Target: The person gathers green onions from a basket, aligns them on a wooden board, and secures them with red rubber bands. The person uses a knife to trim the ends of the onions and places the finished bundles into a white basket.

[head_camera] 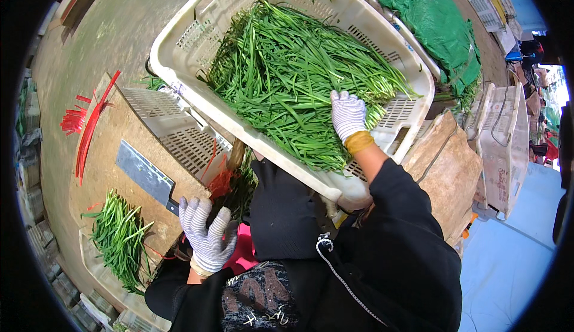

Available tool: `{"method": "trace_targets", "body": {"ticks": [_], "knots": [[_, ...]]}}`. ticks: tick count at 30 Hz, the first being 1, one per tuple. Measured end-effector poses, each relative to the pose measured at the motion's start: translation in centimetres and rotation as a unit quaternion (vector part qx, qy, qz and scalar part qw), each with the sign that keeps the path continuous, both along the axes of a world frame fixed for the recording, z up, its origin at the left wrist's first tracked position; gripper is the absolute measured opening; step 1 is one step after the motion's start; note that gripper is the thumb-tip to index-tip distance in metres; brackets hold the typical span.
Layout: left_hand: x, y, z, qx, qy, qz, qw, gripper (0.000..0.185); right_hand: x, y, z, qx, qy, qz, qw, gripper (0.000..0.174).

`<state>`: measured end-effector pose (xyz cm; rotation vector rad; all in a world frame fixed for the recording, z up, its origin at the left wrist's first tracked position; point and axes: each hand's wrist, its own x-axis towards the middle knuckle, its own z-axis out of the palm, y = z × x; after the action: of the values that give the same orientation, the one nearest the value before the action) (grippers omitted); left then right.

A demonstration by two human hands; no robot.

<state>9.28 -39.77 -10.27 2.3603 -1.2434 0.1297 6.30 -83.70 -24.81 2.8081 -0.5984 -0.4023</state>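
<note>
A white plastic crate point(287, 150) before me holds a heap of long, flat green leaves, probably garlic chives point(296, 81). My right hand point(349, 116), in a striped knit glove with a yellow cuff, touches the heap near its pale cut ends. Its fingertips are partly lost among the leaves, so a grip cannot be made out. Lower left, my gloved left hand point(208, 235) is raised with fingers apart, holding nothing. Close by its fingertips is the dark handle of a cleaver point(144, 170), which lies flat on a wooden board point(101, 152).
On the board lie red tie strips point(92, 130) and a smaller bunch of greens point(117, 242) that overhangs the edge. Another perforated crate point(179, 130) stands beside the board. A green plastic sheet point(423, 22) is at upper right; stacked crates point(500, 139) stand farther right.
</note>
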Motion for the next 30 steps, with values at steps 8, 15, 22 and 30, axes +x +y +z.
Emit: {"method": "trace_targets", "body": {"ticks": [8,15,22,30], "knots": [[0.6,0.3,0.1,0.012,-0.003,0.035,0.999,0.052,-1.7,2.9,0.9,-0.013,-0.019,0.072,0.997,0.019],[0.4,-0.7,-0.2,0.013,0.001,-0.001,1.000,0.052,-4.8,2.6,5.3,0.308,0.161,-0.089,0.933,0.057],[0.7,-1.1,-0.4,0.009,0.002,0.012,1.000,0.055,-2.9,-11.0,4.0,0.048,0.045,-0.250,0.966,0.090],[0.9,-1.8,-0.1,0.014,0.005,0.013,1.000,0.053,-0.2,-10.9,-0.9,-0.081,0.088,-0.223,0.968,0.089]]}}
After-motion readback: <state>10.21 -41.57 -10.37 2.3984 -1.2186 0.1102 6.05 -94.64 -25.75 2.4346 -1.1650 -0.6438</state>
